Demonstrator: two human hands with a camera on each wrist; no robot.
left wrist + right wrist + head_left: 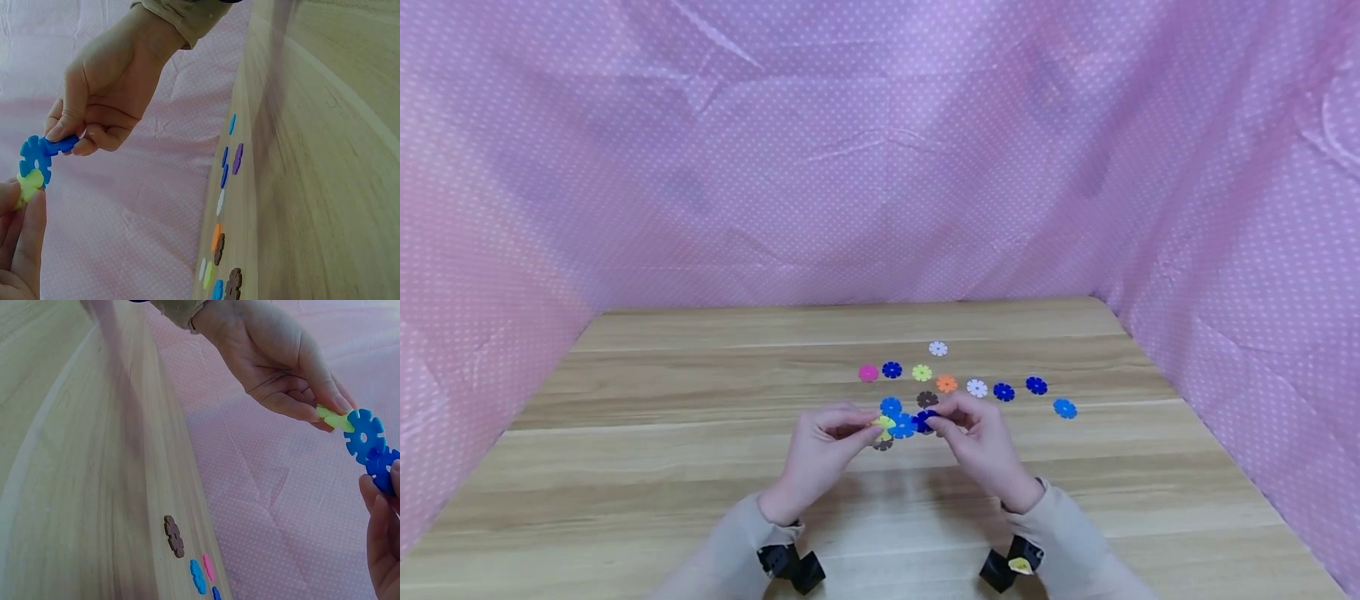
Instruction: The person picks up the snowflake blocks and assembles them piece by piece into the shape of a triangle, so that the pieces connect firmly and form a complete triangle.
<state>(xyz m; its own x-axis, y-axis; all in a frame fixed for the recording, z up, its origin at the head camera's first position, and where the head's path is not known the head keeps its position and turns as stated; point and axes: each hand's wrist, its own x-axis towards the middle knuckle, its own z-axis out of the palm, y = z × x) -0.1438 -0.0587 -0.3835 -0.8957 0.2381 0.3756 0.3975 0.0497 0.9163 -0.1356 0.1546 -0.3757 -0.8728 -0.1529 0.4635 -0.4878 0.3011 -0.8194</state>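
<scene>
Three notched flower-shaped plastic discs form a short chain held above the table. My left hand [820, 450] pinches the yellow-green disc [334, 418] at one end between thumb and fingertips. At the other end, my right hand [985, 446] pinches the dark blue disc [380, 470]. Between them sits a light blue disc [364, 435], its notches meeting both neighbours, which stand at an angle to it. Fingers cover part of each outer disc. Under the hands, a brown disc [883, 445] lies partly hidden on the table.
Loose discs lie on the wooden table [662, 433] beyond the hands: pink [868, 373], orange [947, 383], brown [927, 399], light blue [891, 406], plus several white, yellow-green and dark blue. Another light blue disc [1065, 408] lies far right. Pink dotted cloth [880, 167] surrounds the table's back and sides.
</scene>
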